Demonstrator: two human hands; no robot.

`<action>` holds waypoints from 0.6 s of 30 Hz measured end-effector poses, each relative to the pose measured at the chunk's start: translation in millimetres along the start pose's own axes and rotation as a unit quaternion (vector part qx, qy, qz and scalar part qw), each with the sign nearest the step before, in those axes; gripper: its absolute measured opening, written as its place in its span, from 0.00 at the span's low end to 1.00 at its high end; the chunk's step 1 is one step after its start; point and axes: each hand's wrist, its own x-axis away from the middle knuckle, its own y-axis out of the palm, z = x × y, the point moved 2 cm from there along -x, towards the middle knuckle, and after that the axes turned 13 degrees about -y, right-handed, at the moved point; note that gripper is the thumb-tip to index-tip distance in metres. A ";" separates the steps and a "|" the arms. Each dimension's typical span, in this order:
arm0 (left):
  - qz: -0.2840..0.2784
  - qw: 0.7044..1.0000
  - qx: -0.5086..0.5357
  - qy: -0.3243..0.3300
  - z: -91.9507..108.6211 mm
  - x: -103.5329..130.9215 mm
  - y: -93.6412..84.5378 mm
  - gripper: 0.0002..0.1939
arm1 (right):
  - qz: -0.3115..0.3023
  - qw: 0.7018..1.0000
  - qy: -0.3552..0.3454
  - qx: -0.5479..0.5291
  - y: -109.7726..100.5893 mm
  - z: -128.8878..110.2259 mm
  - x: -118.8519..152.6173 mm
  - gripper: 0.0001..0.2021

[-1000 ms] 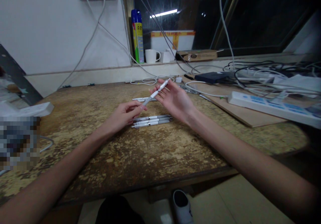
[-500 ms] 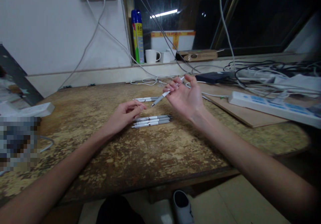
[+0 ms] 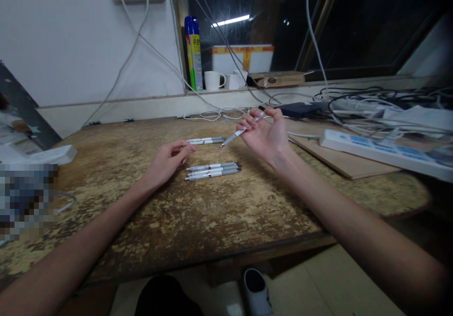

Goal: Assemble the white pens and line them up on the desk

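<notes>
My right hand [image 3: 264,134], palm turned up, has its fingers closed around a white pen [image 3: 231,139] with a grey grip. The pen slants, its pointed tip toward the lower left, and its upper part is partly hidden by the fingers. My left hand [image 3: 171,160] rests at the left ends of the pens, fingers loosely curled, a gap between thumb and forefinger and nothing visible in it. Close by its fingertips lie white-and-grey pens [image 3: 207,140] in a small back group. Nearer to me, several similar pens [image 3: 214,170] lie side by side, tips to the right.
A worn wooden table [image 3: 212,217] carries everything. On the right are a wooden board [image 3: 339,158], a white power strip [image 3: 382,148], a dark box [image 3: 300,109] and tangled cables. A mug [image 3: 213,80] and spray can [image 3: 193,54] stand on the sill.
My left hand has drawn back slightly to the left, away from the pen tip. The right hand, still holding its pen, has shifted a little to the right.
</notes>
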 end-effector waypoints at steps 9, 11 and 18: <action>0.044 0.996 -0.074 0.005 -7.8 -1.0 -2.4 0.18 | 0.009 1.000 0.001 -0.008 -5.1 -0.2 -2.8 0.12; 0.046 0.995 -0.084 0.010 -8.3 -1.5 -1.7 0.18 | 0.002 1.000 -0.002 -0.017 -4.9 -0.3 -2.9 0.11; 0.038 0.996 -0.080 0.012 -9.2 -2.1 -1.1 0.18 | -0.001 1.000 0.000 -0.009 -2.1 -2.0 -1.9 0.11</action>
